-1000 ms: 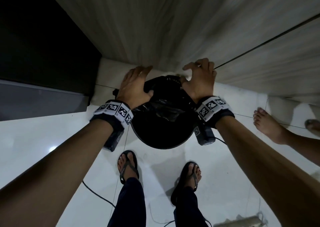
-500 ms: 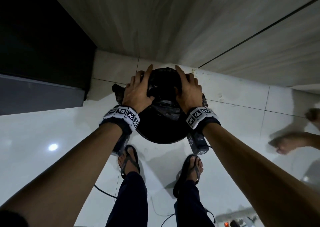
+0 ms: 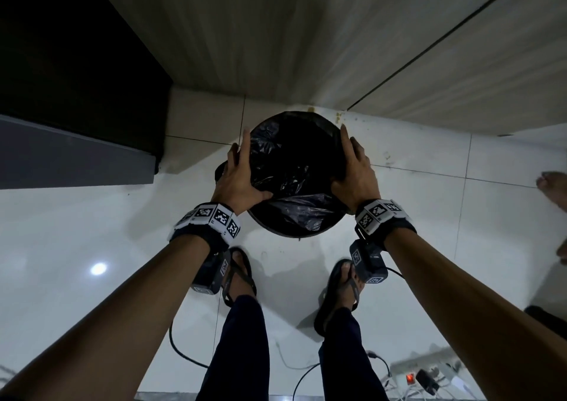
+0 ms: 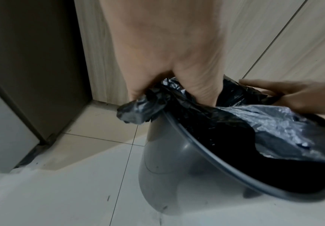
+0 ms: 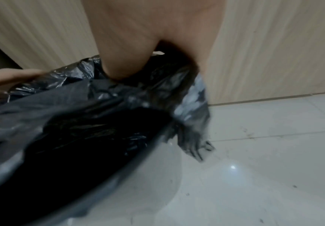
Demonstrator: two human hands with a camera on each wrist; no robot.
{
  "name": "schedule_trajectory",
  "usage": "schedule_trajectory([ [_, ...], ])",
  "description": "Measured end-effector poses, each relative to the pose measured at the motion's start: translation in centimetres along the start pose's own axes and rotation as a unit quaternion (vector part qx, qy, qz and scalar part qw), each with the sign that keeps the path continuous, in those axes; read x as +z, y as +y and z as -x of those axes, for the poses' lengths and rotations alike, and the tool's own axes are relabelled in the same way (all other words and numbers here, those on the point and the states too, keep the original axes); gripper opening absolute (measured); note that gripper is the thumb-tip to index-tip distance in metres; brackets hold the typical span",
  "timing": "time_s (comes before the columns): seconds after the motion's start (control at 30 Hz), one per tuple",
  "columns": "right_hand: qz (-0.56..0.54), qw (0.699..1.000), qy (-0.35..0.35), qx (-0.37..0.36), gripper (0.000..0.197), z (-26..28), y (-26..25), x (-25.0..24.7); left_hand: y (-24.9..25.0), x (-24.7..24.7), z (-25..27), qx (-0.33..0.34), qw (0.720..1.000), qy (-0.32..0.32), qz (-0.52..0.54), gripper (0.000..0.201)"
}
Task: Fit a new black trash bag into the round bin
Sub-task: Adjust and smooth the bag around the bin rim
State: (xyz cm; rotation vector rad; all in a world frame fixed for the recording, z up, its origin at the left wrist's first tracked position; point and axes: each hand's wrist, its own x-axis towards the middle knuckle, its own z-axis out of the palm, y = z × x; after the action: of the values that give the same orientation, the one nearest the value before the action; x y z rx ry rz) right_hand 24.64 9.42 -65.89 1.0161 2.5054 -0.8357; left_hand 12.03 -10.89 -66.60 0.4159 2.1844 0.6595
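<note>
Both hands grip the bag at the bin rim — left hand one side, right hand opposite. Thin, limp, slippery film; looks tearable — best held by bunched edge.

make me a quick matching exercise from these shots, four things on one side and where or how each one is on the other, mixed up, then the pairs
Things:
1. trash bag
2. round bin
3. left hand
4. power strip

Places or states:
A. lying on the floor at lower right, red switch lit
B. grey, standing on white tiles near the wood-look wall
C. gripping plastic at the rim's left side
D. black, crinkled, draped across the bin's opening

Pairs: 1-D, 2-B, 3-C, 4-A
</note>
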Motion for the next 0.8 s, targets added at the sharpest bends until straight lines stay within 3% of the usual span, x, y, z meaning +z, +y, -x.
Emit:
schedule_trajectory([
  [0.23, -0.052, 0.998, 0.021, 0.001, 0.096, 3.3, 1.3, 0.5, -1.1, 0.5, 2.1, 0.006, 1.000, 0.001, 0.017, 0.143],
  [0.37, -0.071, 0.995, 0.072, 0.018, 0.078, 4.9, 2.5, 0.8, -2.0, 0.9, 3.1, 0.011, 1.000, -0.002, 0.029, 0.145],
  [0.5, -0.108, 0.993, 0.043, 0.013, 0.068, 5.4, 3.9, 1.8, -3.3, 1.3, 3.4, 0.026, 0.997, -0.014, 0.069, 0.146],
  [0.63, -0.140, 0.986, 0.087, 0.025, 0.060, 5.2, 4.9, 2.8, -4.5, 1.9, 3.4, 0.025, 0.993, -0.029, 0.111, 0.152],
  [0.8, -0.081, 0.994, 0.074, -0.010, 0.072, 7.0, 5.7, 4.0, -5.6, 3.1, 4.4, 0.019, 0.994, -0.017, 0.103, 0.159],
])
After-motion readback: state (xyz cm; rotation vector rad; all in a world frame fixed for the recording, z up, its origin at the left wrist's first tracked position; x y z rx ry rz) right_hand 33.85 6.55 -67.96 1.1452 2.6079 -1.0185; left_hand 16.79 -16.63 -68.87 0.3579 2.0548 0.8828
